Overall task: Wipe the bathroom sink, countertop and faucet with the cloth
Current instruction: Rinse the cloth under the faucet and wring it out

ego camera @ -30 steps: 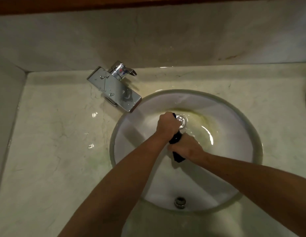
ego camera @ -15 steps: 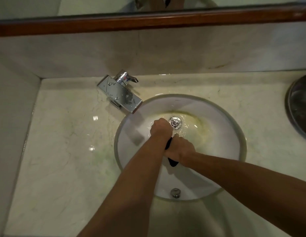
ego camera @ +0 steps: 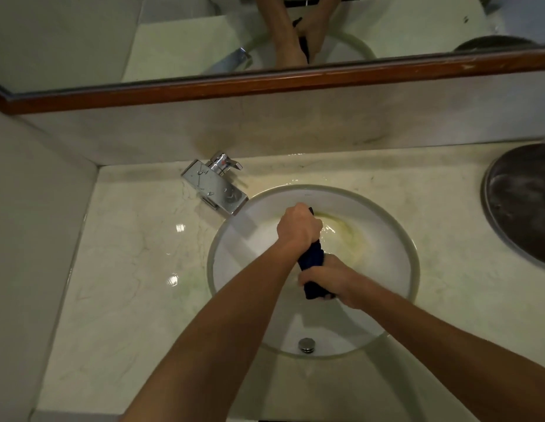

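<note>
A: Both hands are riding higher over the sink (ego camera: pixel 396 214) than a half-second ago, and the view is tilting up, so the mirror (ego camera: pixel 82 41) is now showing its reflection of the arms. The drain plug, visible before, is now hiding behind the left hand (ego camera: pixel 298 228).

B: Grip state?

A: Left hand is clenching the far end of the cloth (ego camera: pixel 311 258); right hand (ego camera: pixel 326 280) is clenching the near end. The two fists are sitting close together, the dark cloth bunching into a rope between them, held above the bowl and not touching it.

B: Step in hand?

A: Judging it as wringing, not wiping. Water is pooling around the yellowish stain in the bowl.

B: Next move?

A: Probably opening the cloth out flat and pressing it to one target. Droplets are sitting on the faucet (ego camera: pixel 215 185) and wet glints are showing on the surface (ego camera: pixel 128 269), so both appear to be waiting. Needs a firm flat palm, and care around the spout's corner.
</note>
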